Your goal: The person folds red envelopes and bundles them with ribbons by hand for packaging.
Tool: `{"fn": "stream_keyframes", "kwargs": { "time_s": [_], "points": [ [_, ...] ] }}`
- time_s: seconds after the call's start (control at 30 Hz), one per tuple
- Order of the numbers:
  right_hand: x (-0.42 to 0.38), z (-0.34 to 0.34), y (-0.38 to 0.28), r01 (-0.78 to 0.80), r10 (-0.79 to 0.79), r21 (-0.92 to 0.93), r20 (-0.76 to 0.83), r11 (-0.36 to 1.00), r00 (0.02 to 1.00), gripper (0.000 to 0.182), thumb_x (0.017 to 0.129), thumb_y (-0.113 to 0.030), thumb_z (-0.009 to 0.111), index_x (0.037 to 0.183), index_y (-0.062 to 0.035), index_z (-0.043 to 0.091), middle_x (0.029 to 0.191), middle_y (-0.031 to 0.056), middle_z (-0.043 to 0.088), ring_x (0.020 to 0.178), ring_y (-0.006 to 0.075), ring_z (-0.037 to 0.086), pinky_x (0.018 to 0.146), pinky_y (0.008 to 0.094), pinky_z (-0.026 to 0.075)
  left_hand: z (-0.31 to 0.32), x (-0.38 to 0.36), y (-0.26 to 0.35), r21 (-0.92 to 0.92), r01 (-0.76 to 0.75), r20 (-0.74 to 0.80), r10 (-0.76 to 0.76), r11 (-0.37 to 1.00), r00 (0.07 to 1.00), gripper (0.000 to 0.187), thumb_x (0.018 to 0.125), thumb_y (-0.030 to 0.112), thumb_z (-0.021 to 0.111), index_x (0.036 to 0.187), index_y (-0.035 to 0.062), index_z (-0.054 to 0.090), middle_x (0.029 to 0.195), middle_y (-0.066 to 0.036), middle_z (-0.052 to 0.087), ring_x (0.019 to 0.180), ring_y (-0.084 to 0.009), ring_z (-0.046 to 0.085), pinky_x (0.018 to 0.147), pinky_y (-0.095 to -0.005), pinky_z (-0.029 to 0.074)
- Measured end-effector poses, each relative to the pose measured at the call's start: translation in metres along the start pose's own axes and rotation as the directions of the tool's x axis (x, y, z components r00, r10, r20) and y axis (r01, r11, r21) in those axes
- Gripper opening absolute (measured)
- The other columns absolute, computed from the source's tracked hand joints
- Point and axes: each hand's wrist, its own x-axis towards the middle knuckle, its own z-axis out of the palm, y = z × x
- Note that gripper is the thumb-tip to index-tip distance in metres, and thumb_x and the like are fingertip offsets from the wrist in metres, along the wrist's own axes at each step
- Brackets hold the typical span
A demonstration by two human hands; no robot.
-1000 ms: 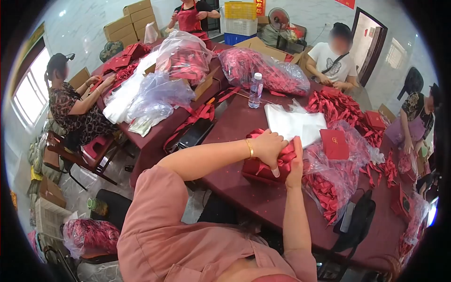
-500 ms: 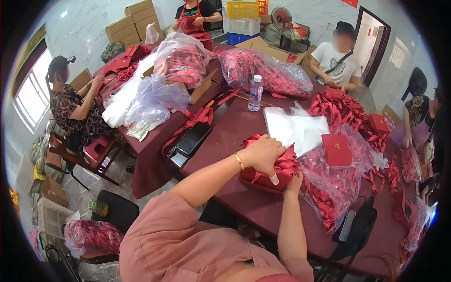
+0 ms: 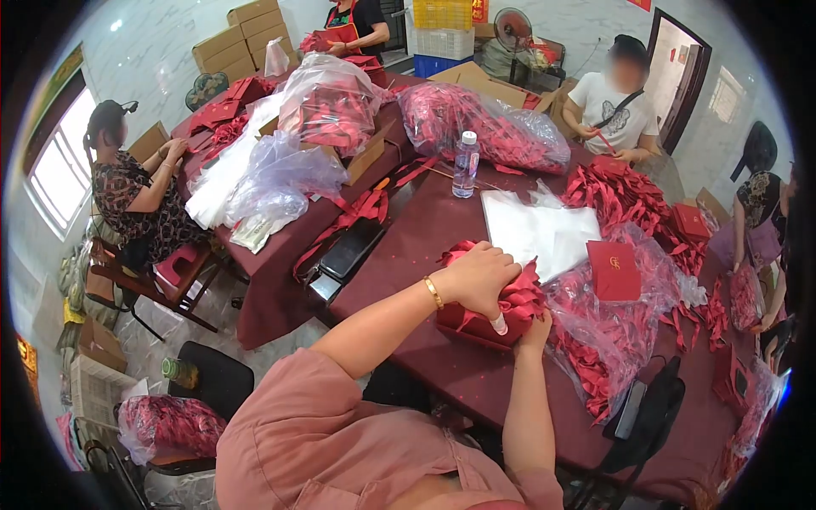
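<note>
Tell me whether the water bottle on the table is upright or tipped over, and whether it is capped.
Upright and capped: the water bottle stands on its base on the maroon table, white cap on top. How full it is cannot be told.

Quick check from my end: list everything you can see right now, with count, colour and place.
red box: one, dark red, table edge under both hands
ribbon bundle: one, red, on top of the box
water bottle: one, clear, mid-table
plastic sheets: a stack, white, beyond the box
red card: one, red with gold mark, on a clear bag right of the box
ribbon bags: several, clear, full of red, far side
cardboard cartons: a stack, brown, far left
seated people: four in view, around the tables
left hand: gold bracelet, closed over the ribbon
right hand: at the box's right end
</note>
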Motion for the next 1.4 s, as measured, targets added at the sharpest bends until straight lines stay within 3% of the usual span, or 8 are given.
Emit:
{"fn": "stream_keyframes", "kwargs": {
  "time_s": [0.2,0.3,0.9,1.0,1.07,1.13,1.4],
  "points": [
    [-0.002,0.003,-0.001,-0.006,0.007,0.071,-0.015,0.997,1.0,0.028,0.086,0.005,0.049,0.11,0.0019,0.062,0.103,0.0085,0.066,0.09,0.018,0.064,0.08,0.0283,0.052,-0.003,0.0,0.001,0.002,0.001,0.01,-0.001,1.0,1.0,0.077,0.05,0.059,0.082,0.093,0.0009,0.056,0.094,-0.013,0.058,0.096,-0.0303,0.055,0.092,-0.0404,0.037],
    [-0.004,0.003,-0.004,-0.008,0.007,-0.008,-0.014,1.0,1.0,0.03,0.085,0.006,0.047,0.11,0.0015,0.063,0.104,0.0084,0.066,0.092,0.0178,0.064,0.081,0.0283,0.051,-0.003,-0.001,0.002,-0.018,0.019,0.04,-0.018,1.0,0.999,0.078,0.05,0.059,0.082,0.095,0.0006,0.057,0.095,-0.013,0.058,0.098,-0.0304,0.055,0.094,-0.0407,0.037],
    [-0.006,0.004,-0.005,-0.018,0.017,-0.032,-0.03,0.999,0.999,0.029,0.085,0.007,0.046,0.108,0.0018,0.063,0.101,0.0065,0.066,0.091,0.0169,0.063,0.081,0.0283,0.051,0.0,0.0,0.0,-0.025,0.02,0.017,-0.019,0.999,1.0,0.078,0.049,0.059,0.083,0.092,0.0004,0.056,0.095,-0.014,0.059,0.1,-0.0324,0.056,0.094,-0.0419,0.038],
    [-0.002,-0.003,0.002,0.04,-0.041,-0.151,-0.008,0.988,0.999,0.029,0.084,0.011,0.048,0.107,0.0006,0.063,0.1,0.007,0.066,0.091,0.0156,0.063,0.08,0.0265,0.05,0.0,-0.001,0.003,-0.027,0.03,-0.009,-0.03,0.999,1.0,0.082,0.049,0.059,0.083,0.1,0.0005,0.058,0.098,-0.015,0.06,0.101,-0.0346,0.056,0.097,-0.0425,0.037],
    [-0.005,0.003,-0.004,0.03,-0.03,-0.132,0.003,0.991,1.0,0.028,0.085,0.011,0.049,0.107,0.0009,0.063,0.101,0.0076,0.066,0.092,0.0156,0.063,0.082,0.0264,0.049,-0.002,-0.002,0.005,-0.011,0.026,-0.003,-0.026,1.0,1.0,0.083,0.048,0.059,0.083,0.101,0.0003,0.058,0.097,-0.015,0.059,0.1,-0.0344,0.056,0.096,-0.0428,0.037],
    [0.0,-0.002,0.007,0.154,-0.153,-0.188,0.022,0.97,0.988,0.026,0.085,0.01,0.051,0.107,0.0012,0.063,0.1,0.0065,0.066,0.091,0.0147,0.062,0.082,0.0262,0.049,-0.001,0.002,0.009,-0.008,0.016,0.009,-0.016,1.0,1.0,0.084,0.047,0.059,0.083,0.101,0.0001,0.057,0.097,-0.014,0.059,0.1,-0.0327,0.056,0.095,-0.0418,0.037],
    [0.01,-0.008,0.024,0.142,-0.138,-0.114,0.041,0.983,0.99,0.019,0.091,0.003,0.051,0.105,-0.0006,0.063,0.094,0.0044,0.067,0.085,0.0108,0.061,0.076,0.024,0.048,-0.002,0.001,0.007,0.014,0.037,0.018,-0.037,0.999,0.999,0.082,0.047,0.058,0.084,0.098,0.0003,0.058,0.097,-0.013,0.06,0.101,-0.0311,0.057,0.096,-0.0406,0.037]
  ]
}}
